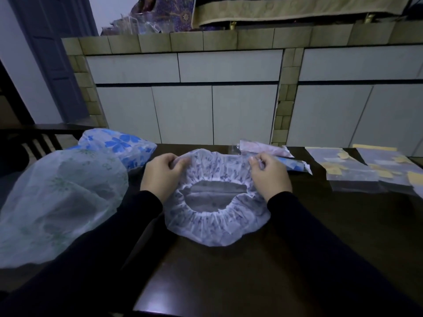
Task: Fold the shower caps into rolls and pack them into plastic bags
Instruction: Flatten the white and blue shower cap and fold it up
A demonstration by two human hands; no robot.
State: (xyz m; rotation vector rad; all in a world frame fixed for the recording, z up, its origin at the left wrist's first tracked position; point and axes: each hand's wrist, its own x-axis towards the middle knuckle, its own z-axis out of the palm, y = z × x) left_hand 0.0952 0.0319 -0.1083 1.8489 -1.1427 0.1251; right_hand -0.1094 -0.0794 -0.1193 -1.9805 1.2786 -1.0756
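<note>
One shower cap (217, 227), pale with a small blue print, is lying spread on the dark table (320, 236) with its elastic opening facing up, and it is not yet folded at all. Both hands are working its far edge: the left hand (160, 172) is pinching the rim at the far-left side with curled fingers, and the right hand (269, 172) is pinching the rim at the far-right side, so this looks like the start of a first fold, judging by the grip alone. Just beyond the right hand, two packed rolls (274, 154) are lying in clear wrapping, which suggests some caps are already finished. To the right, well apart from the cap, a pile of flat plastic bags (357, 170) with yellow patches is waiting on the table. To the left, a blue-flowered cap (119, 143) and a large pale green-patterned one (57, 197) are sitting loose and unrolled, so at least these are still to be folded and bagged. Most of the work appears to be remaining.
</note>
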